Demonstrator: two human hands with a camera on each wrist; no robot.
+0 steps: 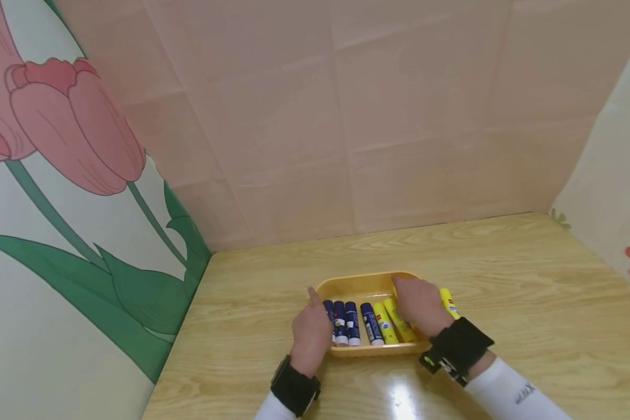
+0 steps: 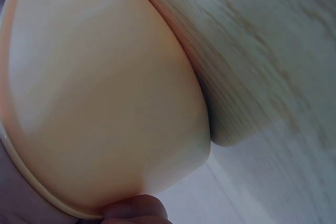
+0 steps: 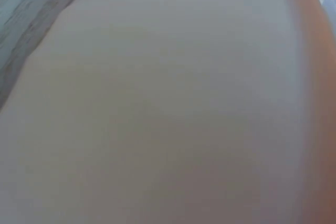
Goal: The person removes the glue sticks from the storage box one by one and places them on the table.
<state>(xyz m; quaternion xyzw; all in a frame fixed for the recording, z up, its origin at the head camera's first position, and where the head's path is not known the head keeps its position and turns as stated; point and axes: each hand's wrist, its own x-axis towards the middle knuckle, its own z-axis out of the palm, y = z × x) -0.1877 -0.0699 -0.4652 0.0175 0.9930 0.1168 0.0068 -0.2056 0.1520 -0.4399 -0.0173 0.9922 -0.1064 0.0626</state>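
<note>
A yellow-orange plastic tray (image 1: 367,351) is between my two hands on the table. My left hand (image 1: 311,332) grips its left end, and in the left wrist view a fingertip (image 2: 139,207) meets the rim beside the tray's smooth outer wall. At the right end, my right hand (image 1: 422,304) holds the rim and hides part of that corner. Several dark blue glue sticks (image 1: 352,321) with white ends lie in the tray, beside yellow glue sticks (image 1: 384,322) on the right. The blurred tray wall (image 3: 168,98) fills most of the right wrist view.
Another yellow glue stick (image 1: 448,300) shows just beyond my right hand, outside the tray and partly hidden. The wood-grain table (image 1: 252,303) meets a pinkish covered wall (image 1: 346,146) at the back. A panel with painted tulips (image 1: 79,128) borders the left side.
</note>
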